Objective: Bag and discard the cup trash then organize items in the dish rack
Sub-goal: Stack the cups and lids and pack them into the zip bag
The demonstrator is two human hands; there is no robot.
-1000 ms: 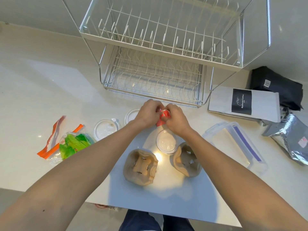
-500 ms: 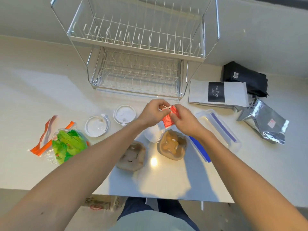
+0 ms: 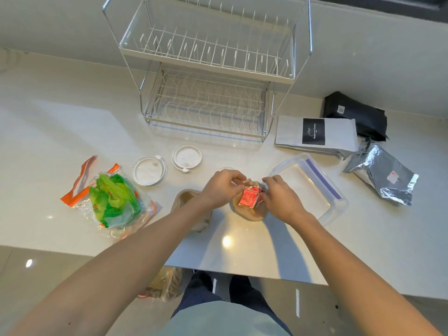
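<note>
Two hands are working together over a brown moulded-pulp cup carrier (image 3: 249, 212): the left hand (image 3: 221, 187) and right hand (image 3: 281, 197) are each pinching an edge of a glossy red packet (image 3: 248, 198) with thumb and fingertips. A second pulp carrier (image 3: 186, 202) is lying just left of the first. Left of that, two round white plastic lids (image 3: 149, 170) (image 3: 186, 157) are sitting flat, and further left a clear zip bag (image 3: 114, 202) with orange strips is holding crumpled green wrapping. Behind the carriers, a two-tier white wire dish rack (image 3: 211, 76) is standing. Right of them, a clear rectangular container (image 3: 312, 183) is resting on the smooth, pale countertop (image 3: 48, 141).
</note>
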